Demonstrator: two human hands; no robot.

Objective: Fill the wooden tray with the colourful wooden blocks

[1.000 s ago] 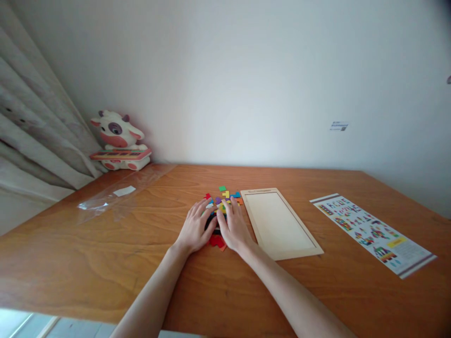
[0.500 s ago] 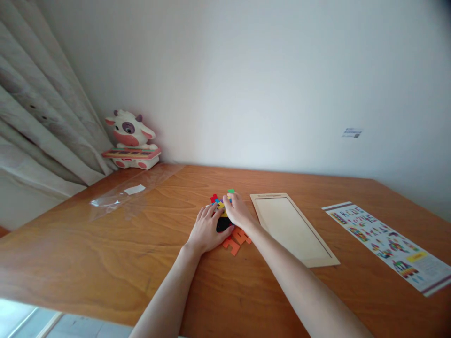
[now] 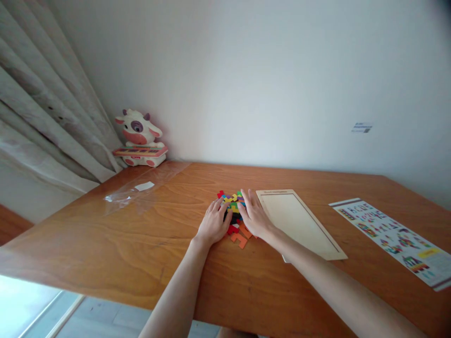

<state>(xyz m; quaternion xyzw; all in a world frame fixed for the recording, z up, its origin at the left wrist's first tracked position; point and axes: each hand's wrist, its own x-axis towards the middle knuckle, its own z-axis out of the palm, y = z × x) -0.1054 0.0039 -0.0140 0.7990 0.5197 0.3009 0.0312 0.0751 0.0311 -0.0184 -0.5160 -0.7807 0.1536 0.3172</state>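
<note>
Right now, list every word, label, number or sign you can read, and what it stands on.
"45": printed pattern sheet, end of its number row; its other print is too small or blurred.
Wooden puzzle tray: rim lettering too blurred.
Wall sticker: print too small.
Cow keyboard toy: front label too small.

left hand (image 3: 213, 221) and right hand (image 3: 256, 217) palm-down

Left of the left hand (image 3: 214, 223), the tabletop (image 3: 165, 239) lies open toward the transparent plastic bag (image 3: 121, 199). Just right of the right hand (image 3: 256, 216), the wooden puzzle tray (image 3: 275, 192) obstructs; a tabletop gap separates it from the printed pattern sheet (image 3: 391, 239).
</note>
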